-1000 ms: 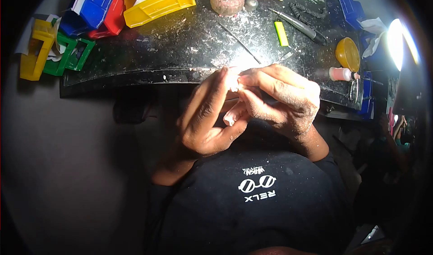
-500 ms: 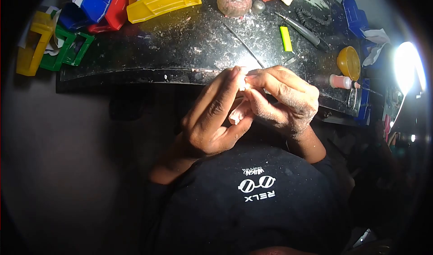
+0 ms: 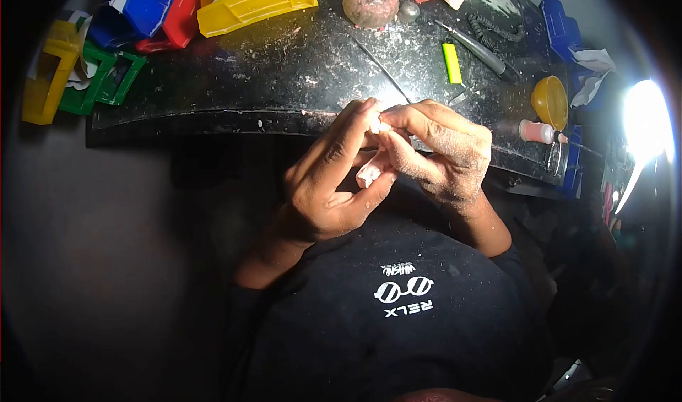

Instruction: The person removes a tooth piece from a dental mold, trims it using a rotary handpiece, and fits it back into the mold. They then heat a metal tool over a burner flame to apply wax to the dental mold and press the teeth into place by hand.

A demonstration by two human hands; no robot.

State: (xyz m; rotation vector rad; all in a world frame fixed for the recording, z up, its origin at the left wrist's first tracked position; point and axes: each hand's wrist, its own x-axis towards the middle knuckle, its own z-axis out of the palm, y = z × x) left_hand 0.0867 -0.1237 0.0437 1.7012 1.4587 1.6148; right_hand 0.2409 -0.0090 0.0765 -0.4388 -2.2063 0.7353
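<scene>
A pale pink, plaster-like piece with a rough, knobbly surface is held up between both hands, just off the table's front edge. My left hand curves round it, thumb under the lower end and fingers stretched along the upper side. From the other side my right hand, dusted with white powder, pinches the brightly lit top end between thumb and fingertips. Fingers cover much of the piece, so its full shape is hidden. A thin dark metal tool lies on the table just beyond the fingertips.
The dusty black table carries a pink-crusted burner-like pot, a lime-green lighter-like block, a corded handpiece, an orange bowl and a pink bottle. A yellow bin stands back left; a bright lamp glows right.
Both hands, with the piece between them, have shifted slightly left and toward me. The right fingers have closed in a little nearer the left fingertips. The grip stays on the piece.
</scene>
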